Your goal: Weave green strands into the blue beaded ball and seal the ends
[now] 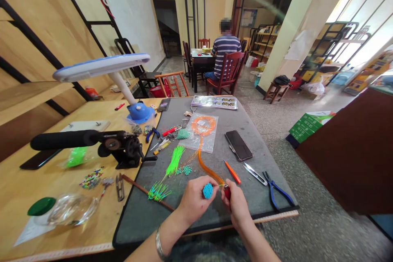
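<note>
My left hand (pixel 196 198) is closed around a small blue beaded ball (pixel 208 190), held just above the grey mat (pixel 245 131) near its front edge. My right hand (pixel 236 204) is closed on a red-handled tool (pixel 227 191) whose tip meets the ball. An orange cord (pixel 206 167) runs from the ball back toward a clear bag holding an orange coil (pixel 202 126). Green wire pieces (pixel 174 159) and loose teal beads (pixel 184 170) lie left of my hands.
On the mat lie a phone (pixel 238 145), an orange-handled cutter (pixel 232 172), snips (pixel 254 173), blue pliers (pixel 278 190) and a bead tray (pixel 215 102). A blue lamp (pixel 101 67) and a black vise (pixel 123 147) stand left. A person sits at a far table (pixel 225 55).
</note>
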The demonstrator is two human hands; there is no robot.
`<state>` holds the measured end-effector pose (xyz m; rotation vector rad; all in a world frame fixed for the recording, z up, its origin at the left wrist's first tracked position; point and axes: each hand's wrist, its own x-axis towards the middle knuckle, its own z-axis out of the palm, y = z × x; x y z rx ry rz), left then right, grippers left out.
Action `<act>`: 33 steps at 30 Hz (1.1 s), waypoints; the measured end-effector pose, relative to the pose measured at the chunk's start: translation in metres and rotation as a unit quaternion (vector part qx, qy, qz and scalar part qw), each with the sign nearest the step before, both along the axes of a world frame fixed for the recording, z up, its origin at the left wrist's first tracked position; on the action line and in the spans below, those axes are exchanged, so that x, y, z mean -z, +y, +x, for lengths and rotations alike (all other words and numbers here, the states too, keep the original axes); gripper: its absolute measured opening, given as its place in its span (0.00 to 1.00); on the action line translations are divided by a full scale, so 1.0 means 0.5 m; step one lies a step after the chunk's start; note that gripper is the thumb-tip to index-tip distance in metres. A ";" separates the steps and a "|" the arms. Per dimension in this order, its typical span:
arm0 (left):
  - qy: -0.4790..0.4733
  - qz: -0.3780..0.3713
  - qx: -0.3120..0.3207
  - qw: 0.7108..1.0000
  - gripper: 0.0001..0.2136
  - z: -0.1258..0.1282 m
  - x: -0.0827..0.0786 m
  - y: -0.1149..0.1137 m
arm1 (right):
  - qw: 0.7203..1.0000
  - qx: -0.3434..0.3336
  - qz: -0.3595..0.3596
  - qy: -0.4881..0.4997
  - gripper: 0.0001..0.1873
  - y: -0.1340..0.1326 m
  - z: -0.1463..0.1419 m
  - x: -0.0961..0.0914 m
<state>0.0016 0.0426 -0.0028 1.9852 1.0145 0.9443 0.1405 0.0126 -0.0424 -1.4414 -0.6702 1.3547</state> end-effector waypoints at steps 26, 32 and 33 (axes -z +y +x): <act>-0.025 -0.092 -0.070 0.993 0.06 -0.031 -0.025 0.005 | 0.654 0.004 0.151 -0.741 0.23 -0.043 0.206 0.101; 0.010 -0.053 -0.071 0.996 0.05 -0.025 -0.010 0.009 | 0.680 0.027 0.265 -0.683 0.15 -0.039 0.175 0.028; 0.018 -0.042 -0.066 0.997 0.05 -0.023 -0.006 0.009 | 0.692 0.016 0.295 -0.658 0.14 -0.036 0.158 0.009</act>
